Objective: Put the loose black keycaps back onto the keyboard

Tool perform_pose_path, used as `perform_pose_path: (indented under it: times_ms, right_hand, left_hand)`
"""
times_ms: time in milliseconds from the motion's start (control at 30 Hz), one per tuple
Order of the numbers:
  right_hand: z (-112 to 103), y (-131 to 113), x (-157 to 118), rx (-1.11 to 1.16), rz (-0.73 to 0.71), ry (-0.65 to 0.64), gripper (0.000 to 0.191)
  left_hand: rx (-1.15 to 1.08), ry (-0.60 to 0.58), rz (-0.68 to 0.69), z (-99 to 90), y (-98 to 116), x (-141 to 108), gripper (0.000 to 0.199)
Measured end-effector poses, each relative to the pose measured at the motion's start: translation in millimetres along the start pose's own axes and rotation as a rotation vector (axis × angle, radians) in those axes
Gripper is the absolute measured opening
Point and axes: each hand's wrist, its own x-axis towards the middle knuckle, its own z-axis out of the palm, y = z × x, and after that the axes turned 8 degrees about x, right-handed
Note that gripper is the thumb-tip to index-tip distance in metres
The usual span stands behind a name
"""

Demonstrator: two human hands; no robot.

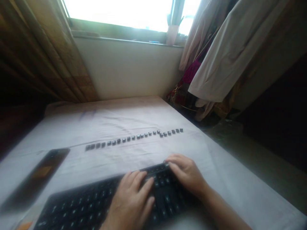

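Observation:
A black keyboard [79, 204] lies at a slant across the light bedsheet, its near side cut off by the frame. My left hand [133, 198] rests palm down over its middle, fingers spread on the keys and holding nothing. At the keyboard's far edge, the thumb and fingertips of my right hand [185, 172] close on a small dark keycap [166, 163], partly hidden and blurred. Beyond the keyboard, several loose keycaps [129, 138] form a long line on the sheet, with a small step toward its right end.
A long dark object [39, 175], blurred, lies left of the keyboard on the bed [134, 111]. Curtains [45, 54] hang at the left, and clothes [223, 54] at the right. A pink cup [172, 34] stands on the window sill. The bed's edge drops off at the right.

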Motion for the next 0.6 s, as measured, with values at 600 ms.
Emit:
perform_pose_path:
  times_ms: [600]
  right_hand:
    - [-10.1, 61.1, 104.6, -0.73, 0.059, -0.113, 0.022]
  left_hand:
    - [0.083, 0.093, 0.062, 3.5, -3.6, 0.2, 0.031]
